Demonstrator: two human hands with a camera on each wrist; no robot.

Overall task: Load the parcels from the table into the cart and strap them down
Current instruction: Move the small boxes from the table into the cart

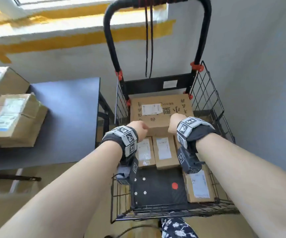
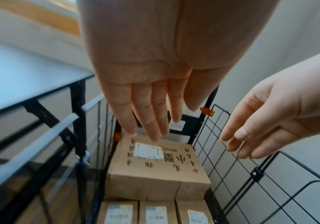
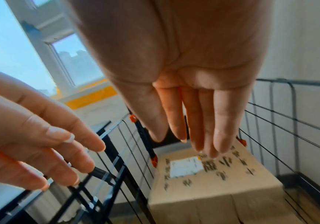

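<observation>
A black wire cart (image 1: 212,103) stands beside the table. A large printed cardboard box (image 1: 161,109) with a white label lies at its far end, and a row of small labelled parcels (image 1: 162,152) sits nearer me. Another parcel (image 1: 199,186) lies at the right. My left hand (image 1: 139,128) and right hand (image 1: 174,121) hover side by side just above the large box (image 2: 155,163), fingers (image 2: 149,118) straight and holding nothing. In the right wrist view my fingers (image 3: 193,121) point down at the box (image 3: 209,181). Black straps (image 1: 148,48) hang from the handle.
Several more taped parcels (image 1: 15,121) are stacked at the left of the dark table (image 1: 66,117). The cart's black floor (image 1: 157,186) shows bare near its front wall. A grey wall stands behind and to the right of the cart.
</observation>
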